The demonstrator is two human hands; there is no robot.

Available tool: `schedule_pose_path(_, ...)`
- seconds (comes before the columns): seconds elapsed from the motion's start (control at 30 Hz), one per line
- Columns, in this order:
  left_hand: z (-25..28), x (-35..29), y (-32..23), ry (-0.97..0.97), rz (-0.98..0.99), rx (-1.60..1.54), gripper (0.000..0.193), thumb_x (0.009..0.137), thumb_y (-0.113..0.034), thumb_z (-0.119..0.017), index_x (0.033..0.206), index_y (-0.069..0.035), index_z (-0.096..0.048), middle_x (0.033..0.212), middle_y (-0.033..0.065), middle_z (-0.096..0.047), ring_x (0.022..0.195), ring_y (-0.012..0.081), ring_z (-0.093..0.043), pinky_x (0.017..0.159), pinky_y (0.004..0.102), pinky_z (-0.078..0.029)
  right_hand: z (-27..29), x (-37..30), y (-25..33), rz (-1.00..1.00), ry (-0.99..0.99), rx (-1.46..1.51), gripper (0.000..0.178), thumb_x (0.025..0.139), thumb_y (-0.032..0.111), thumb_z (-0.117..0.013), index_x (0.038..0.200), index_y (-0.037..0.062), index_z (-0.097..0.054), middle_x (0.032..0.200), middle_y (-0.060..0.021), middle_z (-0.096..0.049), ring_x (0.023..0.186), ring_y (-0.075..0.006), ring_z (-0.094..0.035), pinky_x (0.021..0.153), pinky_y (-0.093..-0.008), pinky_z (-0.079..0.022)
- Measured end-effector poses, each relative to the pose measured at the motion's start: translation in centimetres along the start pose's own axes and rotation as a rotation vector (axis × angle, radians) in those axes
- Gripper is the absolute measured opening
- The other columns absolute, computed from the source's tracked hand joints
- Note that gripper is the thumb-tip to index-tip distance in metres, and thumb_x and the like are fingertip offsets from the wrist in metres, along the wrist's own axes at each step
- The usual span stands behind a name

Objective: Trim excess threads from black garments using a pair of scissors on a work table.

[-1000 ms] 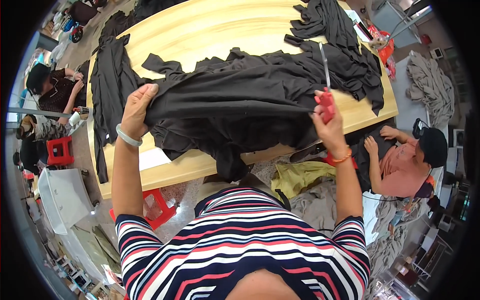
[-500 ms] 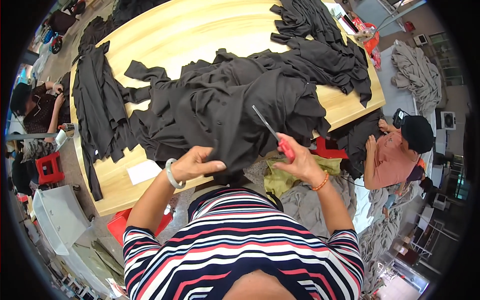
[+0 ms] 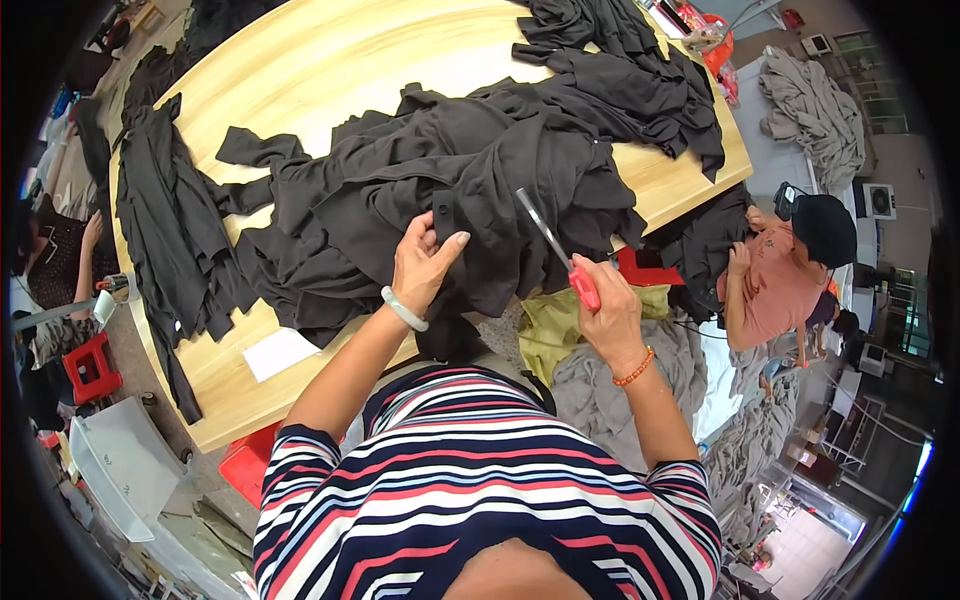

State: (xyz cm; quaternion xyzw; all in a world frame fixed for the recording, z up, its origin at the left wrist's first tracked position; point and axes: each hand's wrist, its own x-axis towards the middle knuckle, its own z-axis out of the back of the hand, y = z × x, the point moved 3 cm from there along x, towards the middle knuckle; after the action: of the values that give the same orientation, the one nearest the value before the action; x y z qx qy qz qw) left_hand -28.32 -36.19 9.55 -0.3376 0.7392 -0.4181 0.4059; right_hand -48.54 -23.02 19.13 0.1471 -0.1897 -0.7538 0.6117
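Note:
A black buttoned garment [image 3: 370, 205] lies in loose folds over the near part of the table, hanging past its front edge. My left hand [image 3: 424, 268], with a pale bangle at the wrist, is on the cloth beside a dark button [image 3: 443, 210]. Its fingers curl in at the garment's edge, and the thumb sits apart from them over the fabric. To the right, my right hand [image 3: 612, 308] grips red-handled scissors [image 3: 584, 287] with long narrow blades, which point up and left above the cloth. An orange bead bracelet circles that wrist.
More black garments [image 3: 165, 215] are spread along the left of the wooden table [image 3: 390, 50] and at its far right. A white paper [image 3: 280, 354] lies near the front edge. Yellow-green and grey cloth [image 3: 630, 380] is heaped below. Co-workers [image 3: 785, 265] sit at both sides.
My left hand has moved up and forward from the garment's lower edge to the button. My right hand has shifted slightly right with the scissors. The whole view has turned a little.

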Motion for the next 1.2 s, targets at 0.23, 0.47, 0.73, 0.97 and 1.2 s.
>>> schedule_pose_path(0.23,1.5,3.2,1.4,0.002,-0.062,-0.277,0.016,0.091,-0.008,-0.066,0.104,0.001,-0.064,0.092,0.0,-0.067,0.08,0.0064,-0.061,0.074,0.0201,-0.048,0.4,1.6,1.5,0.284,-0.028,-0.082,0.025,0.077,0.001,-0.061,0.102,0.0054,-0.06,0.09,-0.0149,-0.062,0.084,-0.0342,-0.058,0.069,-0.0412,-0.048)
schedule_pose_path(0.47,2.6,3.0,4.2,-0.047,0.04,-0.364,0.019,0.09,-0.008,-0.066,0.106,0.002,-0.065,0.096,0.0027,-0.068,0.083,0.0078,-0.061,0.077,0.0218,-0.048,-0.4,0.3,1.4,0.116,0.614,-0.144,0.016,0.079,0.015,-0.062,0.089,0.003,-0.057,0.069,-0.022,-0.063,0.071,-0.0411,-0.064,0.066,-0.0508,-0.05)
schedule_pose_path(0.73,5.4,1.7,6.4,-0.039,0.123,-0.31,0.022,0.09,-0.01,-0.067,0.107,0.004,-0.064,0.098,0.004,-0.067,0.089,0.0098,-0.061,0.083,0.0253,-0.047,0.0,0.3,2.1,0.072,0.702,-0.083,0.022,0.086,0.024,-0.057,0.089,0.002,-0.059,0.077,-0.0226,-0.065,0.08,-0.0411,-0.064,0.07,-0.0503,-0.049)
schedule_pose_path(0.97,3.6,-0.5,-1.4,-0.236,-0.195,0.257,0.043,0.091,-0.015,-0.066,0.128,0.003,-0.052,0.112,0.0093,-0.065,0.084,0.0109,-0.061,0.074,0.0202,-0.047,1.0,0.6,0.8,0.079,0.495,0.163,0.029,0.086,0.02,-0.062,0.112,0.0086,-0.061,0.086,-0.0181,-0.066,0.084,-0.0396,-0.064,0.073,-0.0448,-0.051)
schedule_pose_path(1.2,1.0,4.8,-4.1,-0.266,0.212,-0.375,0.045,0.089,-0.029,-0.069,0.12,-0.002,-0.052,0.103,0.0108,-0.064,0.068,0.0156,-0.063,0.056,0.0235,-0.049,1.4,3.4,1.9,0.116,0.354,0.155,0.036,0.086,0.016,-0.063,0.12,0.0082,-0.057,0.089,-0.0196,-0.065,0.082,-0.0405,-0.062,0.071,-0.0434,-0.051)
